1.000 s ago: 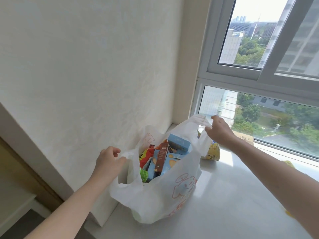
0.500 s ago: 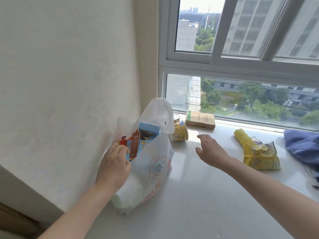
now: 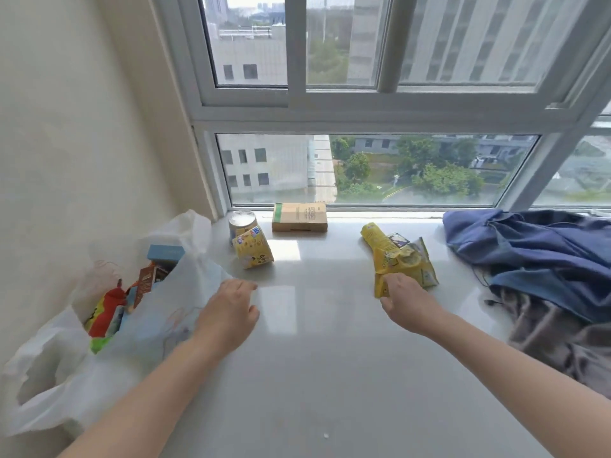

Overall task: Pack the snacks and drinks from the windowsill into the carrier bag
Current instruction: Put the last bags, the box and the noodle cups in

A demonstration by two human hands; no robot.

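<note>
Yellow snack packet (image 3: 400,259) lies on the windowsill (image 3: 314,358) at about one o'clock in the head view. Its near end is gripped by the right hand (image 3: 405,300), whose fingers curl round the crumpled foil. I judge it light, soft, crinkly and a little slippery (the contents probably crush easily). A gentle hold on the gathered near end, as now, should serve better than a squeeze on the fuller middle. It is bright yellow and creased, with a dark printed panel near the middle and a narrow far end pointing toward twelve.

At nine o'clock the carrier bag (image 3: 66,391), thin white plastic against the wall, stands open with boxes and bright packets inside. The left hand (image 3: 228,312) lies against its side; whether it pinches the plastic I cannot tell.

Not yet packed are a tin (image 3: 242,223) at eleven with a yellow tub (image 3: 253,249) tipped over just beside it, and a brown box (image 3: 299,217) at twelve.
</note>
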